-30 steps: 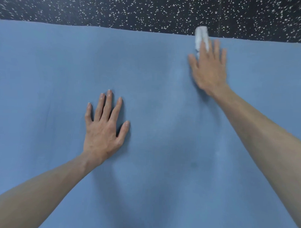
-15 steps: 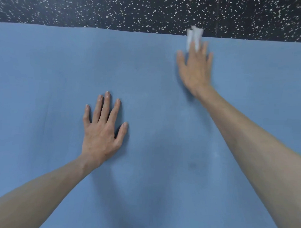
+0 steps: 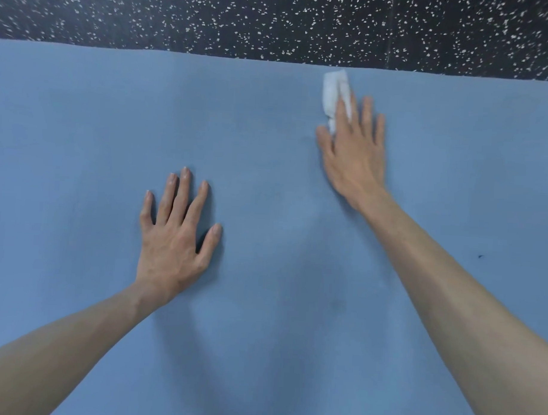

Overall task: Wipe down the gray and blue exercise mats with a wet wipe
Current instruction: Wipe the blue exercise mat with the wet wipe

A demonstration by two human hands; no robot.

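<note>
The blue exercise mat (image 3: 82,132) fills nearly the whole view. My right hand (image 3: 353,154) lies flat on it near the far edge, fingers straight, pressing a white wet wipe (image 3: 332,91) onto the mat. The wipe sticks out beyond my fingertips, and part of it is hidden under the hand. My left hand (image 3: 175,238) rests flat on the mat at centre left with its fingers spread and nothing in it. No gray mat is in view.
Beyond the mat's far edge runs black rubber flooring (image 3: 273,21) with white speckles. A small dark speck (image 3: 480,256) lies on the mat at the right.
My right hand slid the wipe left along the far edge, then drew it back toward me, away from the edge. My left hand stayed put.
</note>
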